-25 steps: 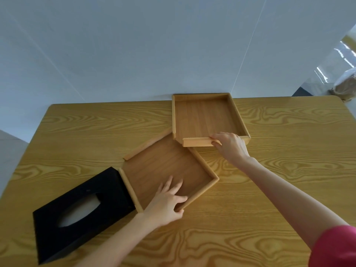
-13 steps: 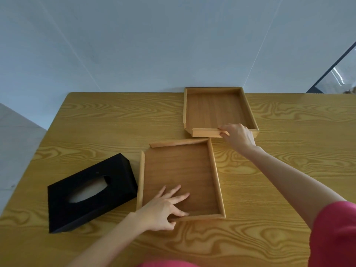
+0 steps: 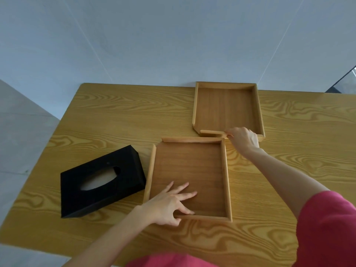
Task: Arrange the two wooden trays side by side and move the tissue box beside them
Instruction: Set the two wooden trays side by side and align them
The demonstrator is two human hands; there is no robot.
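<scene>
Squared up now, near wooden tray under left hand.

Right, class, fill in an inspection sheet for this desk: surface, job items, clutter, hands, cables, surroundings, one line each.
Surface: wooden table, grain pattern, no marks seen.
Job's things: near tray and far tray lie one behind the other, offset, not yet side by side; black tissue box sits angled left of the near tray, its corner close to the tray's side.
Clutter: nothing seen.
Hands: left hand grips the near tray's front rim, fingers spread inside; right hand holds the far tray's front rim.
Cables: nothing seen.
Surroundings: pale wall behind the table; grey floor at left.
</scene>
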